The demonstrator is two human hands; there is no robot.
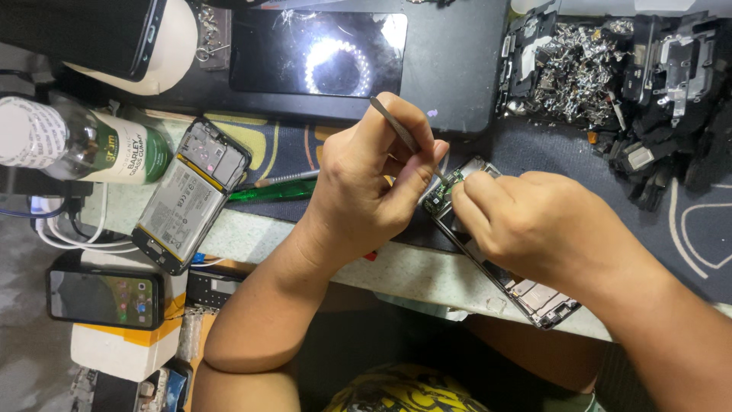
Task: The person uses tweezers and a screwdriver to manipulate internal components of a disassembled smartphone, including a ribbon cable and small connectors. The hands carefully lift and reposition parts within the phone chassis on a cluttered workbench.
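Left hand: The left hand [366, 191] held thin metal tweezers [404, 137] like a pencil, with the fingers pinched tight on them. The tip pointed down into the top end of the open phone.

Right hand: The right hand [534, 221] lay over the opened phone [534, 294] and pressed it down on the table edge [404, 271], most likely so it would not slide. The fingers were closed on the phone's frame, with the fingertips right by the tweezer tip.

Where the phone was: It lay slanted on the pale table edge, in front of the person, mostly hidden under the right hand. Its back was off and green and black parts showed at the top end.

Tiny part: I could not tell if the tweezers held anything. The tip was too small to see.

Other open phone: A second phone [191, 194] lay to the left with its back off, so its flat grey battery showed.

Dark screen: A black phone [316, 53] lay face up farther back, and a ring of light shone in its glass.

Pile of parts: At the far right, a heap of small shiny metal bits [576, 72] and black phone pieces [671, 84] sat together on the dark mat [701, 221], well apart from the hands.

Bottle: A clear bottle [76, 141] with a green label lay on its side at the left.

Lit phone: A phone with its screen on [103, 297] rested on a white box, near the left elbow.
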